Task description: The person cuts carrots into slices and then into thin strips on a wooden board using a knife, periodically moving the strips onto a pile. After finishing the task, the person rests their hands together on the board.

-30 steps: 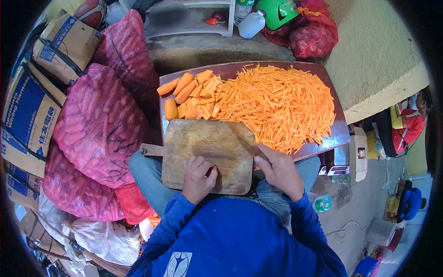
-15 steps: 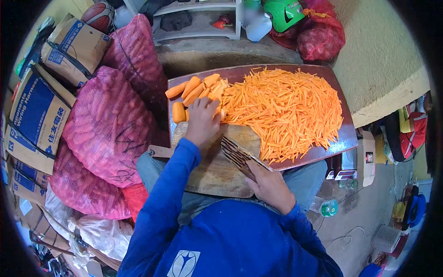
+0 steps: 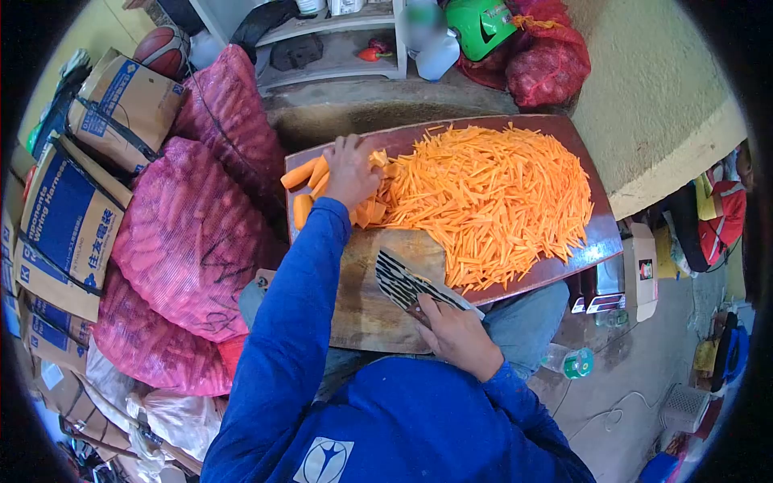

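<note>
My left hand [image 3: 352,173] is at the far left of the board, fingers bent down over peeled carrot pieces, which it partly hides. Whole and cut carrots [image 3: 299,174] lie around it. My right hand [image 3: 463,334] grips a broad-bladed knife [image 3: 407,282], its shiny blade streaked with dark reflections and angled toward the upper left. Beneath the blade is a worn wooden chopping board [image 3: 370,314]. A large heap of carrot sticks [image 3: 499,201] covers much of the dark red tabletop [image 3: 596,241], to the right of my left hand.
Pink mesh sacks [image 3: 189,233] stand close on the left, with cardboard boxes [image 3: 68,217] beyond. Behind are a shelf [image 3: 330,68], a green helmet [image 3: 481,28] and a red net bag [image 3: 551,68]. A plastic bottle [image 3: 576,362] lies on the floor at right.
My left hand has moved farther away over the carrots, and its fingers are more bent. The knife stays in my right hand, its blade turned to show more of its face.
</note>
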Demonstrator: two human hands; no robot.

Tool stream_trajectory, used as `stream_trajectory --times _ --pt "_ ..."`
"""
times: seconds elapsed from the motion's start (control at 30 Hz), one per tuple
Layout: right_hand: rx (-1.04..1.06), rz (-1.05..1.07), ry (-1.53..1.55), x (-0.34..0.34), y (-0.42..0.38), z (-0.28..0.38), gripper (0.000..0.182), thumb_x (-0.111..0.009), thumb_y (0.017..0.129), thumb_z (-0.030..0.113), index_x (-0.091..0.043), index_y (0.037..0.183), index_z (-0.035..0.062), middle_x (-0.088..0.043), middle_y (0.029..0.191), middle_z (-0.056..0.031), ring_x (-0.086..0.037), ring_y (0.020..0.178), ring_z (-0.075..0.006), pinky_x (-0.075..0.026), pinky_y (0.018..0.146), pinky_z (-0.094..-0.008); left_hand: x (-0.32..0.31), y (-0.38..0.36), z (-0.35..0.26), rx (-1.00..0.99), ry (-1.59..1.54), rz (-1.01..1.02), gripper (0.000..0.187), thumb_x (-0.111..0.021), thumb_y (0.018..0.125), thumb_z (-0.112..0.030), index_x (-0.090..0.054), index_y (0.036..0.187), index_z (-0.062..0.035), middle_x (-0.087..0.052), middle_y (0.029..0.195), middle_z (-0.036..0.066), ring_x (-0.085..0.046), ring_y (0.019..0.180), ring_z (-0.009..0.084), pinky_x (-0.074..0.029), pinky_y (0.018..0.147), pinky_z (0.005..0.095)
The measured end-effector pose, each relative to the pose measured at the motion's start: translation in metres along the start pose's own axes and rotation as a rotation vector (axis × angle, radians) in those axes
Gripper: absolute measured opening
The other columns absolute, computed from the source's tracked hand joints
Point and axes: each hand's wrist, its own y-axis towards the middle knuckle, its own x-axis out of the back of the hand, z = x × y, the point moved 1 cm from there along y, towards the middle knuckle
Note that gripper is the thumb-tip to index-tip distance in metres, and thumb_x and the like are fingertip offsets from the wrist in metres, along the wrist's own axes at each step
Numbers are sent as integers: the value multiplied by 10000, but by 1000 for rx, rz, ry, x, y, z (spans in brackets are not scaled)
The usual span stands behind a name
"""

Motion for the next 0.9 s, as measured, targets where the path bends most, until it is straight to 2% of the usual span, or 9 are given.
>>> stream_trajectory --times 0.13,0.2,0.33,0.4,0.53,0.6,0.7,0.83,0.9 --pt "32 -1 -3 0 -1 -1 524 -758 984 226 -532 1402 7 -718 993 -234 -726 923 -439 -599 774 -511 2 19 18 94 43 13 574 -839 749 -209 -734 1309 -140 -683 1295 124 -577 1258 357 -396 985 555" --pt "36 -1 -9 -1 -2 -1 536 -757 985 225 -529 1416 4 -718 995 -237 -727 921 -440 -600 775 -510 -2 28 29 165 66 259 569 -829 817 -204 -717 1373 -152 -723 1276 167 -608 1271 401 -396 1028 565" --pt "58 -34 -2 -4 -2 -4 551 -750 993 236 -527 1444 10 -719 999 -238 -730 918 -436 -599 764 -511 -14 31 42 126 49 308 507 -799 805 -229 -759 1306 -156 -746 1227 152 -650 1231 403 -396 983 578" --pt "33 -14 -15 -3 -2 -1 548 -745 996 243 -530 1446 16 -722 1008 -238 -731 924 -437 -599 762 -513 -18 27 43 165 -57 270 489 -800 841 -202 -761 1324 -143 -741 1252 200 -658 1240 415 -394 1012 648" --pt "7 0 -36 -3 -2 -1 552 -735 999 258 -529 1457 28 -731 1037 -238 -737 940 -434 -596 750 -516 -28 19 42 151 17 154 459 -790 844 -207 -785 1297 -130 -745 1209 230 -687 1187 436 -449 1014 638" --pt "13 1 -34 -5 -1 -2 556 -738 996 256 -529 1460 30 -734 1044 -234 -738 940 -430 -595 748 -514 -26 22 44 162 -139 168 418 -784 851 -189 -801 1258 -94 -746 1151 257 -717 1104 444 -538 986 536" --pt "18 7 -36 -2 0 -1 561 -741 991 251 -527 1462 33 -738 1051 -221 -742 941 -420 -592 746 -510 -17 12 42 133 -314 79 364 -758 861 -105 -810 1218 -51 -758 1103 230 -732 1011 423 -582 904 439" --pt "18 6 -53 -5 -1 -1 563 -744 987 243 -528 1462 33 -743 1066 -203 -745 950 -406 -588 752 -507 -10 -7 37 138 -451 86 308 -745 853 -13 -811 1153 -31 -751 1016 181 -723 924 385 -563 847 451" --pt "7 41 -59 -1 1 1 556 -744 987 239 -534 1458 30 -744 1074 -203 -746 954 -402 -588 753 -505 -2 -23 26 -136 -314 -145 202 -755 849 21 -804 1039 -28 -731 939 145 -710 875 361 -539 776 468"
